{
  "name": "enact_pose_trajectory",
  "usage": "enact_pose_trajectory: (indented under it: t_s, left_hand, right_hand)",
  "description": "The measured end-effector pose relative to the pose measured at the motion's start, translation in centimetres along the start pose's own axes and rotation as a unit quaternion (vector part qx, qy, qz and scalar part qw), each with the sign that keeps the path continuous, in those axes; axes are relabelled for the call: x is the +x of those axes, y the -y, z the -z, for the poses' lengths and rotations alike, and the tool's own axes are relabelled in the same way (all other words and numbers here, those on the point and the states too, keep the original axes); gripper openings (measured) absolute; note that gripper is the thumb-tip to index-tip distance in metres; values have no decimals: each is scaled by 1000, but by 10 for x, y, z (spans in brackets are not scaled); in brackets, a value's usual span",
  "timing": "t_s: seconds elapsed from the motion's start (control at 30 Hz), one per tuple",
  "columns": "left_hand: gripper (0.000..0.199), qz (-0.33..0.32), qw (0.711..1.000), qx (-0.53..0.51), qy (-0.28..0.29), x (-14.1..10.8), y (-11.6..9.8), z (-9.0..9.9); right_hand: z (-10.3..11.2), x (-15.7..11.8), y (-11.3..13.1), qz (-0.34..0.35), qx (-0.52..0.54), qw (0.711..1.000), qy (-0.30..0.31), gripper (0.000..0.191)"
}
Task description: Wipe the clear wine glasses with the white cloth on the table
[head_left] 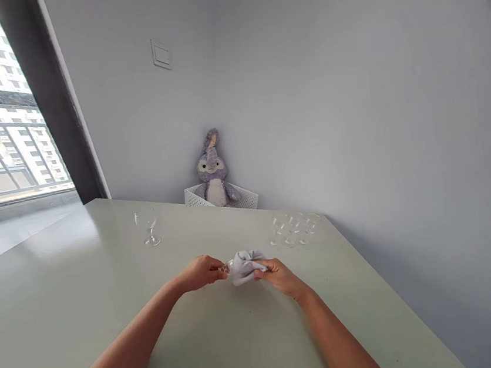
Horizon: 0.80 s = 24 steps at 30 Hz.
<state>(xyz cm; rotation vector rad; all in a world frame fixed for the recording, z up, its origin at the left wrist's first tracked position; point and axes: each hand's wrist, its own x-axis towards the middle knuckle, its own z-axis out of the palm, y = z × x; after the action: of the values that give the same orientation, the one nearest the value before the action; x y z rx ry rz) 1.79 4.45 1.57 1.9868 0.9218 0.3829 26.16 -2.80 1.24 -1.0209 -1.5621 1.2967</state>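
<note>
Held on its side above the table is a stemmed glass [230, 266], its stem and foot end toward the left. My left hand [206, 271] is closed around that stem end, with the fingers partly hiding it. A light grey cloth [246, 266] is bunched over the bowl and covers most of it. My right hand [277, 276] pinches the cloth at the bowl's right end, thumb below and fingers on top. How far the cloth reaches inside the bowl cannot be made out.
One stemmed glass [151, 241] stands upright at the left on the pale table [194, 355]. Several clear glasses [294, 223] stand together at the back right, near the table edge. Behind the table, a purple plush rabbit [214, 178] sits in a white perforated basket [247, 198] by the wall.
</note>
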Motion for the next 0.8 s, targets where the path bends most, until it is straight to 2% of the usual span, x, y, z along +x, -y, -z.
enact_pose_trajectory:
  t_s: [0.13, 0.2, 0.23, 0.27, 0.33, 0.4, 0.47, 0.53, 0.57, 0.6, 0.67, 0.73, 0.8]
  left_hand:
    - [29, 53, 992, 5, -114, 3, 13, 10]
    - [29, 77, 982, 14, -170, 5, 17, 11]
    - [28, 86, 978, 23, -191, 6, 18, 12]
    - [28, 91, 973, 34, -208, 7, 19, 11]
    - [25, 85, 966, 71, -235, 7, 18, 8]
    - [23, 44, 956, 126, -261, 6, 15, 0]
    - [25, -11, 948, 172, -269, 6, 11, -12]
    - [24, -63, 944, 197, -258, 6, 6, -26]
    - [21, -83, 944, 202, -249, 5, 3, -33]
    - [18, -102, 943, 209, -239, 5, 0, -38]
    - [15, -151, 931, 250, -219, 3, -5, -45]
    - [17, -187, 904, 318, -215, 2, -7, -49]
    - [22, -192, 877, 377, -229, 1, -8, -50]
  right_hand:
    - [9, 4, -9, 44, 99, 983, -146, 30]
    - [9, 3, -4, 92, 130, 967, -197, 31]
    - [8, 1, 0, 115, 114, 964, -212, 32]
    - [4, 0, 4, 139, 67, 963, -222, 33]
    - [-7, -3, 12, 183, -110, 953, -212, 33]
    - [-22, -4, 15, 217, -320, 908, -162, 35]
    - [-38, -2, 14, 230, -475, 843, -101, 42]
    - [-48, 2, 11, 227, -549, 801, -77, 48]
    - [-51, 5, 9, 220, -561, 794, -82, 46]
    - [-52, 7, 8, 209, -559, 797, -97, 41]
    - [-47, 12, 8, 173, -514, 828, -146, 33]
    - [-38, 16, 10, 121, -414, 880, -199, 30]
    - [-30, 22, 11, 46, -255, 937, -236, 31]
